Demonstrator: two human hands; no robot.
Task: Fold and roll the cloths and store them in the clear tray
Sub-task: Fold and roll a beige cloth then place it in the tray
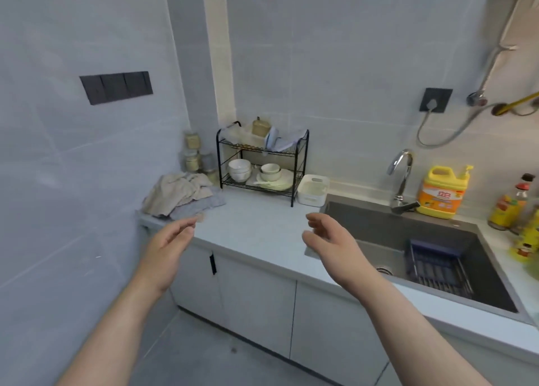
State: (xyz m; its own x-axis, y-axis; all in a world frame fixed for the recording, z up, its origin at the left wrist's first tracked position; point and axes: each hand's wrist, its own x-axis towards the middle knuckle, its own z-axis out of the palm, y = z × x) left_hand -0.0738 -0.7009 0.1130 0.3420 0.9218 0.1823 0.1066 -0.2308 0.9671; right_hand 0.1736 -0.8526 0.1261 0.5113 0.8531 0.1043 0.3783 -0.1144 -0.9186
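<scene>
Pale kitchen counter (256,225) is bearing crumpled cloths (182,194) beside a black dish rack (262,163). Left hand (169,245) and right hand (329,239) are hovering empty, fingers relaxed.

The pale counter (256,225) carries a heap of cloths (182,196) in its corner. A black dish rack (262,163) and a white tray (312,190) stand behind, beside the sink (408,239).

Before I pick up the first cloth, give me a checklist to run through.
1. Hands free: left hand and right hand open, holding nothing: ok.
2. Cloths within reach: crumpled cloths at the counter's left corner, just beyond the left hand: ok.
3. Folding space: bare countertop between the cloths and the sink: ok.
4. Tray found: a clear container sits atop the dish rack; whether it is the tray: cannot tell.
5. Any cloth folded: not ok.
</scene>
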